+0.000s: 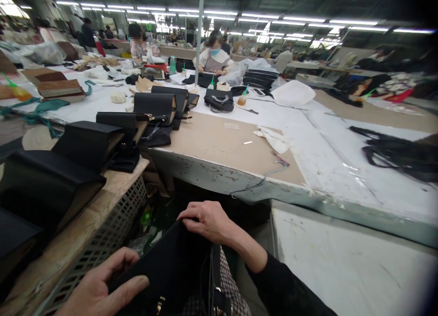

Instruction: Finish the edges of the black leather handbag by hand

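A black bag (167, 266) with small gold metal fittings lies low in the view, over a checkered cloth. My right hand (207, 220) pinches its upper edge between thumb and fingers. At the lower left, my left hand (106, 284) holds the bag's left side, thumb in front and fingers partly hidden behind it. A dark strap with a metal buckle hangs at the bag's right side.
Several black bags (92, 138) line the wooden board (102, 202) on a plastic crate (99, 243) at left. Ahead, the worktable (219, 147) holds a pink-handled tool (281, 158), glue bottles and paper. People sit across it.
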{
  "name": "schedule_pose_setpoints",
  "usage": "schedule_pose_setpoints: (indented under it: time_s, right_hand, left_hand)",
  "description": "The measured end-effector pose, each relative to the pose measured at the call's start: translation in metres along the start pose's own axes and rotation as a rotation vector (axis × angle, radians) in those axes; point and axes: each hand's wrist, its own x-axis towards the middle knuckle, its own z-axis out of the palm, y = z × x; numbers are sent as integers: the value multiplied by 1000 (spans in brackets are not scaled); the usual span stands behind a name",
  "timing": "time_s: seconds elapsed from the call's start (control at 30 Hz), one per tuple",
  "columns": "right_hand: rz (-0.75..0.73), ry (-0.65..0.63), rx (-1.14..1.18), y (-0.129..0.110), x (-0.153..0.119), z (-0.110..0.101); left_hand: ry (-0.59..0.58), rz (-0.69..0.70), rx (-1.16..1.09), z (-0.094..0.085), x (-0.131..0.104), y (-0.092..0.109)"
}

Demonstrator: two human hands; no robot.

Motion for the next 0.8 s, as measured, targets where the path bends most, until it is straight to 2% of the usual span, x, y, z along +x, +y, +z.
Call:
schedule_pose_setpoints:
  time_s: [0.2, 0.3, 0.4, 0.5, 0.57, 0.67, 0.8]
  right_hand:
    - [33, 11, 46, 1, 0, 1]
    - [47, 17, 57, 3, -2, 0]
    - [69, 18, 50, 4, -3, 0]
    - [82, 11, 30, 3, -3, -1]
    - [84, 7, 17, 1, -3, -1]
    - [74, 1, 16, 0, -3, -2]
    - [45, -31, 37, 2, -3, -6]
  left_hand:
    - [-21, 13, 109, -25, 3, 22]
    - [-134, -32, 22, -30, 4, 31]
    - [-212, -68, -140, -24, 3, 36]
    - [-163, -110, -262, -13, 3, 31]
    - [-81, -134, -288, -6, 5, 23]
    - [14, -137, -243, 0, 6, 15]
    - [67, -150, -187, 5, 5, 14]
